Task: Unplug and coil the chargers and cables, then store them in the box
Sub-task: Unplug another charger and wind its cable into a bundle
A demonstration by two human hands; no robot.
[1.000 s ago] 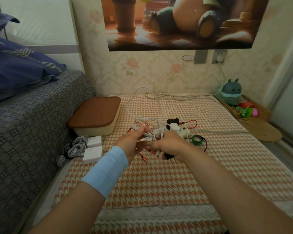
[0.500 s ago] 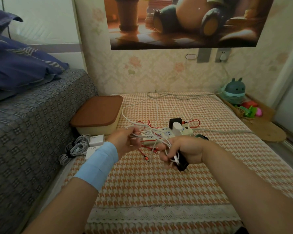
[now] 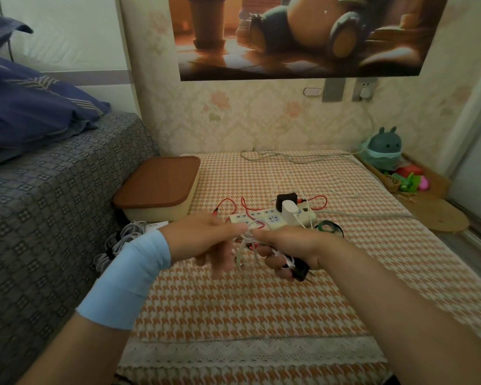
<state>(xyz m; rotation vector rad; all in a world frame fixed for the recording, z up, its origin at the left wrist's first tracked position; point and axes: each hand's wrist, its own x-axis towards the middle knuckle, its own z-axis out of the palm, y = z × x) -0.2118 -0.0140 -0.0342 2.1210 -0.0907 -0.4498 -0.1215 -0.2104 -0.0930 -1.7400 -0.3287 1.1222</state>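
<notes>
Holding one white cable (image 3: 241, 250) in two hands (image 3: 200, 241) (image 3: 289, 245).

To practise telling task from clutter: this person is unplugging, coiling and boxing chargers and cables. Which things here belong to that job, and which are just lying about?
Job: white cable, pinched by left hand; black charger, in right hand; white charger; red cable; power strip; box; coiled cables.
Lying about: pillow; toy; poster.
</notes>
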